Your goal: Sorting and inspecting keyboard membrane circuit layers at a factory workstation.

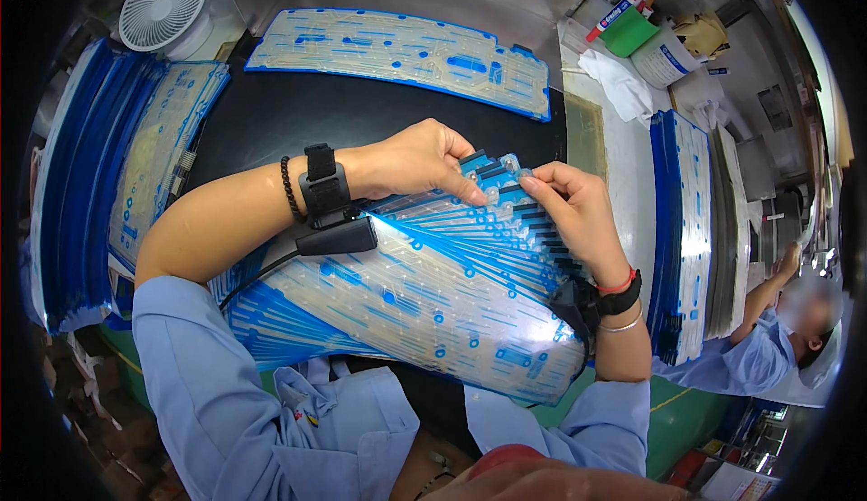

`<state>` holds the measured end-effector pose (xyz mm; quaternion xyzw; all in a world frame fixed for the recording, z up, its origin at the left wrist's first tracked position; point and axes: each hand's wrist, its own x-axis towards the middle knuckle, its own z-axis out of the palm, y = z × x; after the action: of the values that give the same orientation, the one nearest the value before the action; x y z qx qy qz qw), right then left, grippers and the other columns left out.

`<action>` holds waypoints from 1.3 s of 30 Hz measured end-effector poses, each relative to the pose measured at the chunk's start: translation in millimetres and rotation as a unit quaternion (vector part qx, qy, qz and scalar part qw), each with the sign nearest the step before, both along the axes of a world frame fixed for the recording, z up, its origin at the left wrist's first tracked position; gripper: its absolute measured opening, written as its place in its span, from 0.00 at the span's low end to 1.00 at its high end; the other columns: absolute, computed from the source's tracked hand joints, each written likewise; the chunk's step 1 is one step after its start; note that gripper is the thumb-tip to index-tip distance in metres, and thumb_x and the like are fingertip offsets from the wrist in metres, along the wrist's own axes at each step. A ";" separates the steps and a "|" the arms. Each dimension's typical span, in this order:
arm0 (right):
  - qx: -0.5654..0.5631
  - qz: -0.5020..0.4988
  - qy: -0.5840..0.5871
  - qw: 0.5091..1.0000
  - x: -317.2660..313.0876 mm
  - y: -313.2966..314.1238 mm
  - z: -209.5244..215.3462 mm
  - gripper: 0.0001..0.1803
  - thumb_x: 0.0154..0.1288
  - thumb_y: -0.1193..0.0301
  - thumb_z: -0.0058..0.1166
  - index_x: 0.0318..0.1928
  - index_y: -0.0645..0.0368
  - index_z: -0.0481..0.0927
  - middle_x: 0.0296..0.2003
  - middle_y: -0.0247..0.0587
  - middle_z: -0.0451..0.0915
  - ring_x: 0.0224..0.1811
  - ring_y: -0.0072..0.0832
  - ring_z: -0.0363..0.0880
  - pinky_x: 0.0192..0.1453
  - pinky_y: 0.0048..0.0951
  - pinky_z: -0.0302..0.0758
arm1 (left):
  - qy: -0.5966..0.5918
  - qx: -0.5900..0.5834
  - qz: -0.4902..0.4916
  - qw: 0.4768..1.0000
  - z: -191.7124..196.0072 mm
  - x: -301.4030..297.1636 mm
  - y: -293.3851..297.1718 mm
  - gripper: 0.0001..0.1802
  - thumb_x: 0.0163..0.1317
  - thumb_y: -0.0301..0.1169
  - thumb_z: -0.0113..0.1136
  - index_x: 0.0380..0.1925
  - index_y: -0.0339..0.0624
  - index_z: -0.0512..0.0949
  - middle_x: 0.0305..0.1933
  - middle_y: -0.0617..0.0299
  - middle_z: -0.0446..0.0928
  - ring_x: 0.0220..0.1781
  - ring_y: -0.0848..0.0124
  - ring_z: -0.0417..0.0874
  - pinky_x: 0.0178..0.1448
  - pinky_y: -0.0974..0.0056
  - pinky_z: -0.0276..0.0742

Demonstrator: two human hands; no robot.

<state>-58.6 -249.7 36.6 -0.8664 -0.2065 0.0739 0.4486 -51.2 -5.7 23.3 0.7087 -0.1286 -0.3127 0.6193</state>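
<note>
A fanned-out stack of translucent printed membrane sheets point(406, 293) with blue edges and markings lies in front of me, tilted across the black work mat point(271, 131). Dark tabs point(533, 217) stick out in a stepped row along its upper right corner. My left hand point(432, 165) is closed on the top of that tabbed corner, thumb against the sheets. On the other side of the same corner, my right hand point(578, 212) pinches the sheet edges between thumb and fingers. How many sheets each hand grips is hidden.
Another membrane sheet point(397, 59) lies at the mat's far side. Stacks of sheets stand at left point(86, 185) and right point(677, 230). A white fan point(163, 4) is far left; a white tub point(664, 57) and white cloth point(619, 86) far right. A co-worker point(759, 347) sits at right.
</note>
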 end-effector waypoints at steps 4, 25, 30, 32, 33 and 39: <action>-0.016 -0.004 0.027 1.000 0.1 -1.2 0.9 0.10 0.64 0.68 0.58 0.35 0.64 0.82 0.22 0.35 0.80 0.21 0.16 0.71 0.26 0.21 0.65 | 0.011 -0.009 -0.022 1.000 -1.5 2.3 1.9 0.15 0.51 0.31 0.73 0.36 0.35 0.82 0.29 0.54 0.84 0.26 0.78 0.83 0.31 0.78 0.74; 0.369 0.094 0.009 0.925 22.5 -87.2 28.4 0.51 0.56 0.40 0.58 0.68 0.63 0.58 0.65 0.46 0.64 0.63 0.29 0.66 0.64 0.30 0.63 | -0.430 0.347 -0.042 0.832 194.5 -105.9 85.9 0.15 0.44 0.27 0.72 0.31 0.35 0.77 0.23 0.56 0.80 0.24 0.61 0.83 0.28 0.66 0.73; 0.322 -0.097 0.181 0.924 26.4 -107.0 13.8 0.75 0.32 0.34 0.70 0.72 0.63 0.44 0.69 0.47 0.56 0.69 0.36 0.60 0.71 0.38 0.56 | -0.497 0.368 0.023 0.786 182.1 -95.6 91.4 0.18 0.46 0.28 0.71 0.38 0.36 0.78 0.26 0.55 0.81 0.27 0.59 0.83 0.31 0.63 0.75; 0.342 0.184 0.084 0.918 29.0 -87.5 5.8 0.82 0.23 0.37 0.75 0.74 0.59 0.37 0.70 0.50 0.54 0.70 0.39 0.58 0.72 0.42 0.53 | -0.469 0.419 -0.008 0.777 148.0 -82.3 91.2 0.22 0.47 0.32 0.71 0.44 0.39 0.77 0.35 0.52 0.82 0.33 0.54 0.83 0.36 0.59 0.77; 0.307 0.172 0.139 0.926 24.6 -65.1 12.5 0.84 0.21 0.38 0.76 0.74 0.54 0.34 0.70 0.53 0.53 0.71 0.41 0.56 0.74 0.43 0.49 | -0.482 0.393 -0.031 0.782 120.1 -76.7 86.9 0.24 0.49 0.32 0.70 0.46 0.40 0.75 0.33 0.51 0.81 0.33 0.53 0.83 0.37 0.59 0.77; 0.377 0.064 0.064 0.922 16.6 -1.6 5.4 0.50 0.48 0.78 0.70 0.70 0.54 0.57 0.55 0.50 0.75 0.55 0.30 0.75 0.59 0.30 0.72 | -0.435 0.399 -0.047 0.806 101.9 -70.8 56.8 0.18 0.52 0.31 0.67 0.41 0.42 0.72 0.31 0.48 0.78 0.36 0.49 0.81 0.37 0.53 0.75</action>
<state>-42.0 -251.3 42.0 -0.6114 -0.2452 0.0748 0.7486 -122.0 51.1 125.3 0.9482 -0.2815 -0.0240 0.1456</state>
